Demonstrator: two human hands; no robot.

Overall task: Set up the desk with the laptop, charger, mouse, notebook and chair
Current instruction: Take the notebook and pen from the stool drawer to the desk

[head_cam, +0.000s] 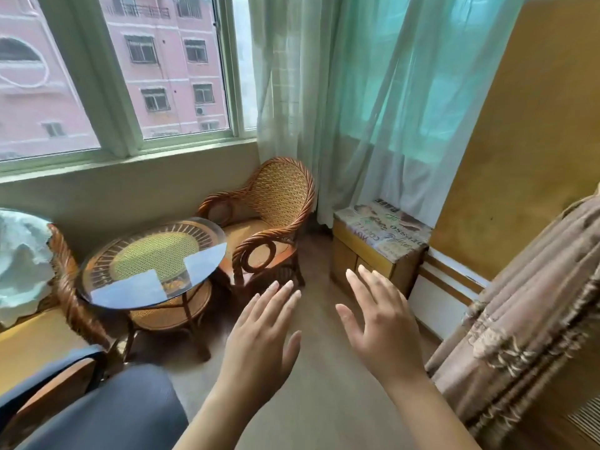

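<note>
Chair (269, 222) sitting mid-frame, untouched | left hand (263, 332), right hand (380, 323) hovering apart, spread, holding nothing | laptop, charger, mouse, notebook showing nowhere; setup seemingly unstarted

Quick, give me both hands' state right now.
Left hand: open, fingers spread, holding nothing.
Right hand: open, fingers spread, holding nothing.

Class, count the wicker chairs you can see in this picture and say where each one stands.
2. One wicker chair stands in the corner right of the round glass table; another is left of the table, cut off by the picture edge and partly covered.
</note>
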